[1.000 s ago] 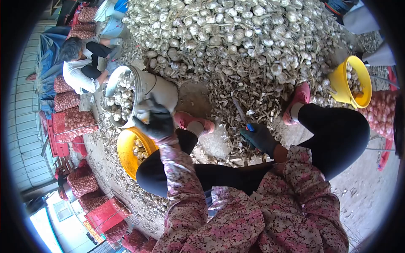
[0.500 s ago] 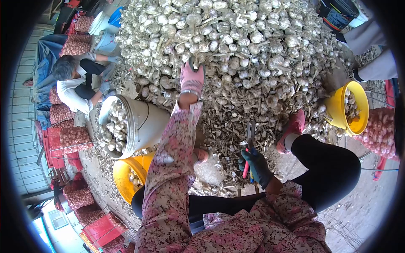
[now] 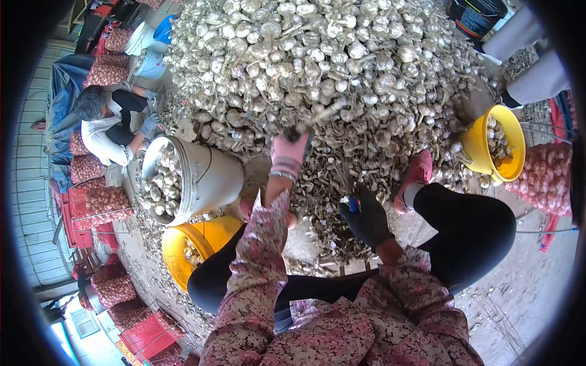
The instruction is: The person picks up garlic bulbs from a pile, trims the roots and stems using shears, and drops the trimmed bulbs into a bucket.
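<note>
My left hand (image 3: pixel 289 152), in a pink glove with dark fingertips, is closed around a garlic bulb. Its pale stem (image 3: pixel 323 114) sticks out to the upper right, while the fingers mostly hide the bulb. Lower and to the right, my right hand (image 3: pixel 370 224) wears a dark glove and grips a pair of shears. The blades (image 3: pixel 343 177) point up and are blurred; a bit of blue shows by the thumb. Beyond both hands rises a large heap of garlic (image 3: pixel 317 55) with dry stems. Cut stems and husks (image 3: pixel 326 210) litter the ground below it.
Left of me stand a white bucket (image 3: pixel 213 177) of garlic and a yellow bucket (image 3: pixel 177 256). Another yellow bucket (image 3: pixel 470 143) is at right, beside a net sack (image 3: pixel 543 177). A co-worker (image 3: pixel 101 134) crouches at left; someone's legs (image 3: pixel 540 76) show at upper right.
My left hand has drawn back from the heap, down and to the right, with a garlic bulb in it. My right hand has moved slightly up, and the shears now tilt left.
</note>
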A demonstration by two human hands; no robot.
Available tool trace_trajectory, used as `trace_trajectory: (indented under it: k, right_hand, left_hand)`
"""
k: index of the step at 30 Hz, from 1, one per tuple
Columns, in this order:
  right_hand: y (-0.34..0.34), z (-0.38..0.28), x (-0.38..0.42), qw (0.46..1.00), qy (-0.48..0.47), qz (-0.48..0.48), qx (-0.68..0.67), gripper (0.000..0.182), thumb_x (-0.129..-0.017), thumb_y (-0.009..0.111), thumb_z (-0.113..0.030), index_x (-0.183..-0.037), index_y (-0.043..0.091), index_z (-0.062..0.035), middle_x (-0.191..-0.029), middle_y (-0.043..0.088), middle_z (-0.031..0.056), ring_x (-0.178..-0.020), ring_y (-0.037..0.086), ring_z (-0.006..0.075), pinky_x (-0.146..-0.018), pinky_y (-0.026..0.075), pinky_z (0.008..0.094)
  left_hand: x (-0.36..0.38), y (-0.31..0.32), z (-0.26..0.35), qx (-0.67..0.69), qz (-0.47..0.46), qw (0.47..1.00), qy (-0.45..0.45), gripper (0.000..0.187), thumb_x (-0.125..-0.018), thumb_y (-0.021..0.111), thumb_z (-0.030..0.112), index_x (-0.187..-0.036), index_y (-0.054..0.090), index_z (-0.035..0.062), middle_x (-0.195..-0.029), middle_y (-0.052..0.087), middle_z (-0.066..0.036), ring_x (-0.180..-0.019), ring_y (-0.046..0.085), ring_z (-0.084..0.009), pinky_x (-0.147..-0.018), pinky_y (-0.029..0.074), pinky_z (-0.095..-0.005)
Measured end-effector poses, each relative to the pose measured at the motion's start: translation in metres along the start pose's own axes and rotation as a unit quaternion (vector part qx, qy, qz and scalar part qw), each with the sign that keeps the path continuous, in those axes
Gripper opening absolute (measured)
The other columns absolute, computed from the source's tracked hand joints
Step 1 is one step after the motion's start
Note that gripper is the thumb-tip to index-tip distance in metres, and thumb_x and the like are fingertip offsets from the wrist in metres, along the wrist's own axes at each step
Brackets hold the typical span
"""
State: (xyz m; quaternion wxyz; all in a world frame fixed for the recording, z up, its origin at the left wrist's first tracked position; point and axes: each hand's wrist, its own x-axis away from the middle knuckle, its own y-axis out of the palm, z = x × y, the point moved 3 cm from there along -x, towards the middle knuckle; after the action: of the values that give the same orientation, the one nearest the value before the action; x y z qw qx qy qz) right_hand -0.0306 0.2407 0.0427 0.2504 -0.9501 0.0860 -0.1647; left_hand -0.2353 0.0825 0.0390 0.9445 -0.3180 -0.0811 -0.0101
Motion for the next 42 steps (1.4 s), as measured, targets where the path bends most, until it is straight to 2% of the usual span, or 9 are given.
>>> trace_trajectory:
  k: [9,10,13,16,19,23,28,35,42]
  right_hand:
    - [-0.002,-0.002,0.034,0.990,-0.052,-0.027,0.131,0.061,-0.077,0.069,-0.035,-0.124,0.047,-0.0015,-0.094,0.063,0.0173,-0.085,0.063,0.0340,-0.075,0.050,0.0412]
    - [-0.002,-0.006,0.041,0.992,-0.061,-0.014,0.110,0.056,-0.079,0.068,-0.035,-0.119,0.049,-0.0022,-0.090,0.064,0.0177,-0.083,0.063,0.0348,-0.073,0.050,0.0417]
    - [0.001,-0.010,0.054,0.992,-0.060,-0.060,0.094,0.048,-0.080,0.068,-0.033,-0.113,0.050,-0.0036,-0.089,0.063,0.0173,-0.082,0.063,0.0356,-0.073,0.050,0.0421]
    - [0.002,-0.015,0.061,0.991,-0.096,-0.045,0.077,0.038,-0.081,0.066,-0.033,-0.104,0.052,-0.0056,-0.082,0.063,0.0155,-0.077,0.063,0.0354,-0.068,0.050,0.0423]
    - [0.014,-0.001,0.059,0.993,-0.106,-0.051,0.030,0.034,-0.082,0.064,-0.033,-0.098,0.053,-0.0060,-0.077,0.063,0.0154,-0.073,0.063,0.0350,-0.065,0.050,0.0431]
    - [0.016,0.020,0.050,0.997,0.004,-0.064,-0.042,0.033,-0.082,0.064,-0.033,-0.098,0.055,-0.0056,-0.076,0.063,0.0148,-0.069,0.063,0.0337,-0.065,0.049,0.0403]
    - [0.008,-0.006,0.052,0.987,-0.120,-0.060,0.085,0.042,-0.078,0.067,-0.031,-0.109,0.053,-0.0049,-0.085,0.062,0.0156,-0.079,0.062,0.0326,-0.070,0.049,0.0408]
    - [0.018,-0.007,0.045,0.926,-0.222,-0.069,0.297,0.069,-0.071,0.071,-0.037,-0.124,0.047,0.0005,-0.088,0.061,0.0135,-0.078,0.061,0.0302,-0.071,0.048,0.0409]
    - [0.018,-0.007,0.051,0.927,-0.169,-0.125,0.309,0.073,-0.070,0.071,-0.039,-0.126,0.045,-0.0006,-0.094,0.061,0.0155,-0.085,0.060,0.0307,-0.077,0.047,0.0425]
  left_hand:
    - [0.152,0.010,-0.037,-0.109,-0.050,0.993,0.012,0.033,-0.079,0.067,0.025,-0.103,0.064,0.0033,-0.088,0.069,-0.010,-0.077,0.067,-0.0221,-0.072,0.052,-0.0341]
    - [0.152,0.023,-0.068,0.071,-0.063,0.996,0.003,0.029,-0.082,0.064,0.023,-0.103,0.063,0.0033,-0.090,0.069,-0.008,-0.078,0.067,-0.0218,-0.071,0.052,-0.0341]
    - [0.170,0.009,-0.056,0.378,-0.115,0.911,-0.117,0.022,-0.090,0.057,0.021,-0.104,0.060,0.0049,-0.092,0.066,-0.003,-0.080,0.065,-0.0184,-0.067,0.052,-0.0302]
    - [0.185,0.009,-0.039,0.748,-0.349,0.536,-0.176,0.020,-0.092,0.058,0.025,-0.100,0.058,0.0065,-0.088,0.062,-0.002,-0.076,0.059,-0.0124,-0.065,0.047,-0.0245]
    - [0.190,0.006,-0.040,0.768,-0.309,0.501,-0.251,0.021,-0.092,0.058,0.026,-0.100,0.059,0.0071,-0.088,0.062,-0.001,-0.079,0.060,-0.0156,-0.066,0.049,-0.0252]
    - [0.180,-0.005,-0.070,0.700,-0.182,0.674,-0.150,0.014,-0.093,0.053,0.014,-0.101,0.060,0.0037,-0.092,0.062,-0.006,-0.080,0.059,-0.0136,-0.069,0.049,-0.0266]
    - [0.171,-0.009,-0.092,0.363,-0.026,0.930,-0.051,0.036,-0.073,0.073,0.001,-0.105,0.058,0.0023,-0.095,0.066,-0.006,-0.087,0.063,-0.0149,-0.077,0.051,-0.0275]
    - [0.182,-0.015,-0.075,-0.010,0.039,0.998,0.044,0.051,-0.061,0.078,0.012,-0.107,0.058,0.0065,-0.098,0.061,-0.011,-0.089,0.062,-0.0245,-0.081,0.048,-0.0328]
    - [0.182,-0.010,-0.089,0.150,-0.060,0.987,-0.017,0.050,-0.063,0.075,0.006,-0.110,0.057,0.0053,-0.096,0.065,-0.007,-0.088,0.063,-0.0169,-0.080,0.049,-0.0285]
